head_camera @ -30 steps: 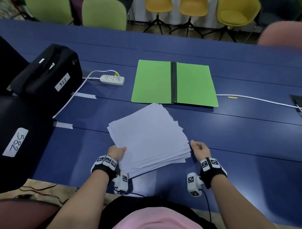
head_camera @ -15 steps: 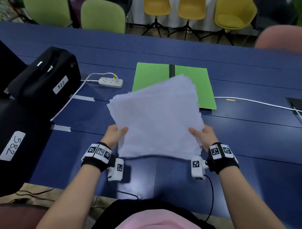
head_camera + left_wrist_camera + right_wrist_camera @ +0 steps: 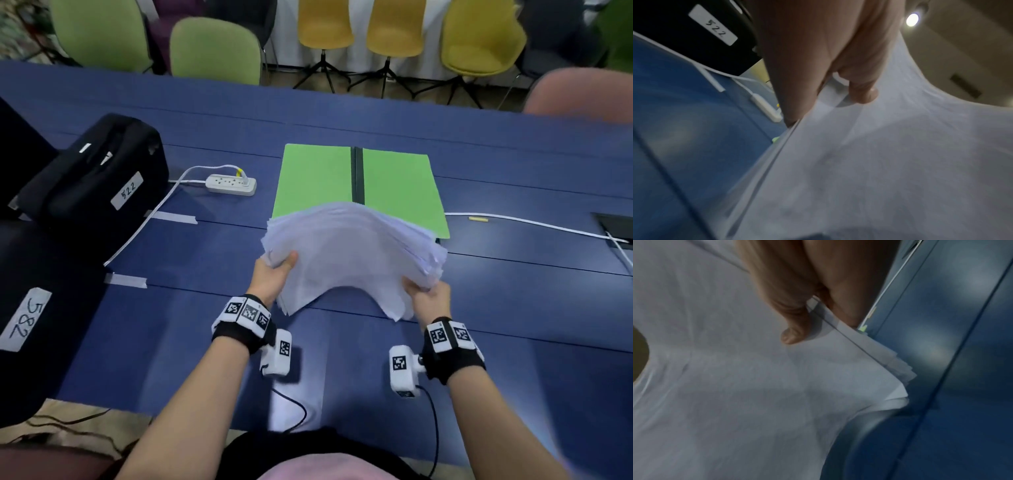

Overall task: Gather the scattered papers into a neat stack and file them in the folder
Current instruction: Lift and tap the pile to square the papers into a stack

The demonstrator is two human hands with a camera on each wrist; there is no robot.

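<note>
1. Left hand and right hand grip the bowed paper stack by its sides, above the worktop.
2. Open green folder lies beyond, mid-worktop.
3. Black cases labelled "522" and "582" sit at the left edge.

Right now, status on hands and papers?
Both hands, left and right, grip papers, lifted and bowed. Folder open beyond. Nothing between them.

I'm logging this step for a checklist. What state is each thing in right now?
Paper stack: lifted off the table, bowed upward, edges uneven.
Left hand: grips the stack's left edge.
Right hand: grips its right edge.
Green folder: open flat, no papers inside.
Power strip: one plug in.
</note>
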